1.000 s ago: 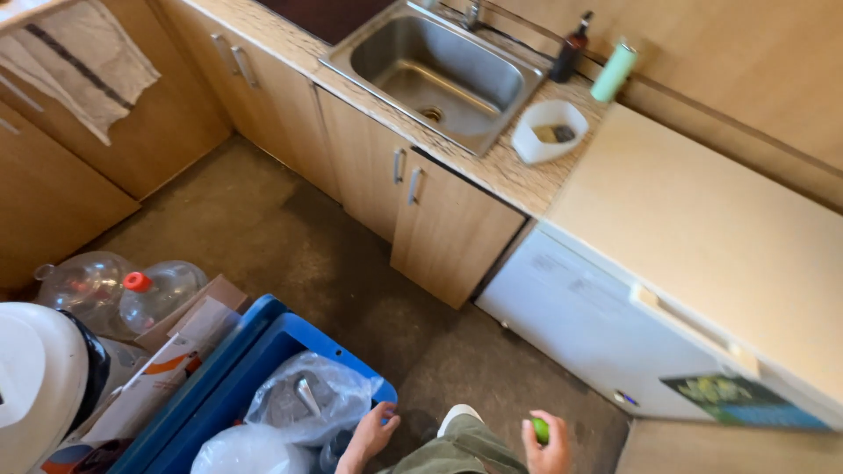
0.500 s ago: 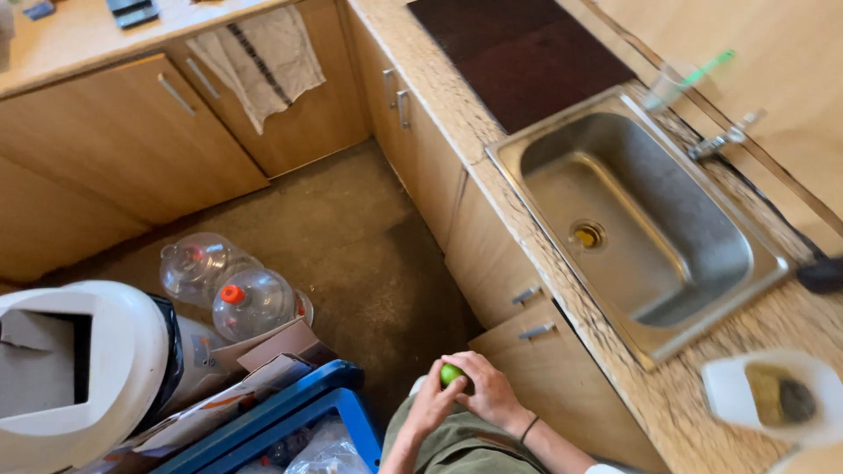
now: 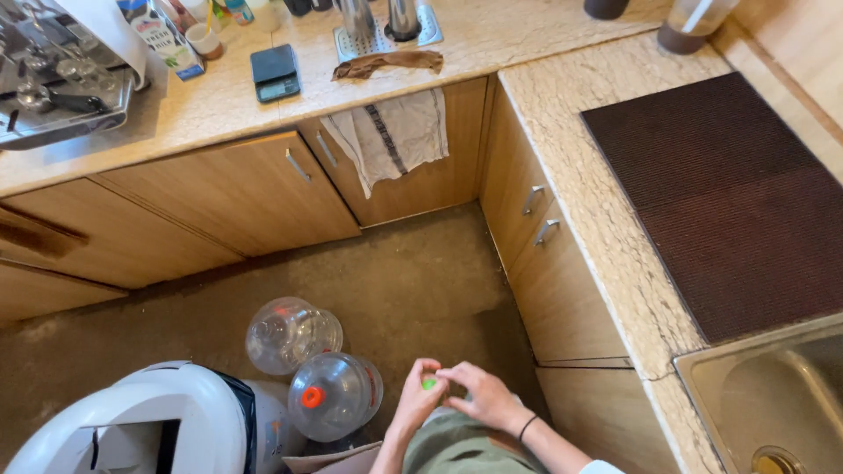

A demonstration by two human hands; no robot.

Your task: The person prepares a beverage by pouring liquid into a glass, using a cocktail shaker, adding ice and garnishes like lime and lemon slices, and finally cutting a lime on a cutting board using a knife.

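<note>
Low in the head view, my left hand [image 3: 414, 399] and my right hand [image 3: 485, 395] meet in front of my body. Both pinch a small green object [image 3: 429, 383], round like a cap, between the fingertips. A dark band circles my right wrist. Just left of the hands, two big clear plastic water jugs [image 3: 335, 395] stand on the floor; the nearer one has an orange cap.
A white bin with a dark liner [image 3: 167, 421] stands at the lower left. An L-shaped stone counter [image 3: 615, 263] runs over wooden cabinets, with a towel [image 3: 386, 136], a small black scale [image 3: 274, 74], a brown mat [image 3: 738, 193] and a steel sink [image 3: 773, 404].
The view swung left from the sink toward the corner cabinets. The green object, in my right hand a second ago, is now pinched by both hands. The blue crate has left the view.
</note>
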